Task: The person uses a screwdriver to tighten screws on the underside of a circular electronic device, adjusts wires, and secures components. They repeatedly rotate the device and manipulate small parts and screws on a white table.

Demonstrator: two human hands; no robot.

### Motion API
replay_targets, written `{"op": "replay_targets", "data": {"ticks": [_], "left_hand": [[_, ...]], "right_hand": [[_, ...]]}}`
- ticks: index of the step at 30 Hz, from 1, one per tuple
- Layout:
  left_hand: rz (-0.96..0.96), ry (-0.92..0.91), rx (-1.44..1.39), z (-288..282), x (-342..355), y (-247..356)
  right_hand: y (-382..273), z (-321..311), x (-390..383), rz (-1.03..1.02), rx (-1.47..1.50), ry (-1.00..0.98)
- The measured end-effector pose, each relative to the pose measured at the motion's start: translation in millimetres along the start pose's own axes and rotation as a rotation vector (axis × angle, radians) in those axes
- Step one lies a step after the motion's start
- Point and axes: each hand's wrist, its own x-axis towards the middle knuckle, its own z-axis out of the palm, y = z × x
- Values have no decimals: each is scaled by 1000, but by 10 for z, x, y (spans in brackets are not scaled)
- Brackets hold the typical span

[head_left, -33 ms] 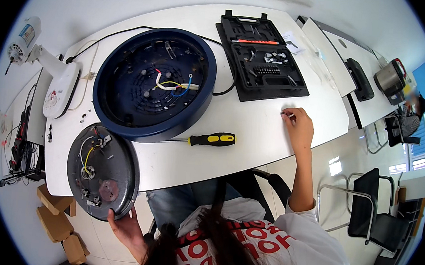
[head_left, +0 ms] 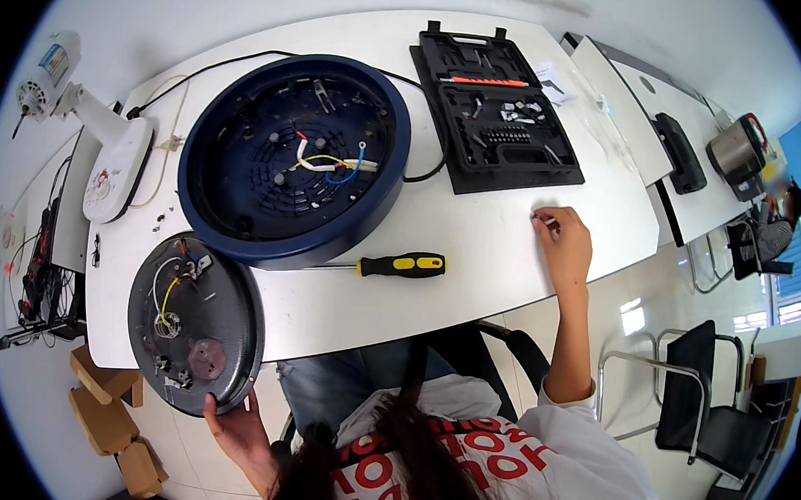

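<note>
Two hands were at work over the white surface. The left hand, at about seven o'clock in the view, gripped the lower rim of a dark round base plate, its fingers curled shut on the edge. That plate hung partly over the surface's near edge, its inner side up, showing a yellow wire and small fittings. The right hand, at about three o'clock from the centre, rested on the surface with its fingers pinched together around a tiny pale object, too small to identify.

Just beyond the plate, toward eleven o'clock, lay a large blue round housing, open side up, with white, yellow and blue wires inside. A black cord ran from it across the surface. A screwdriver with a black and yellow handle lay between the housing and the near edge, its shaft pointing at nine o'clock. An open black tool case sat at one o'clock, well apart from the right hand. A white fan stood at ten o'clock on the surface's far left. Cardboard boxes lay on the floor near the left hand. Another person sat far off at three o'clock.
</note>
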Motion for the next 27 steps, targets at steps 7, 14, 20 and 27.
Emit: {"op": "replay_targets", "data": {"ticks": [7,14,20,27], "left_hand": [[-31,6,7,17,-17,-25],[-39,35,8,-109,-9,-5],[-57,62,46,26,-44,-47],[160,271,57,-203,-96,271]], "right_hand": [[38,35,-32,-37,20,37],[-179,62,-14,-97,39,27],[-107,86,-61,-159,143,-10],[42,167,-61,-163,105,-15]]}}
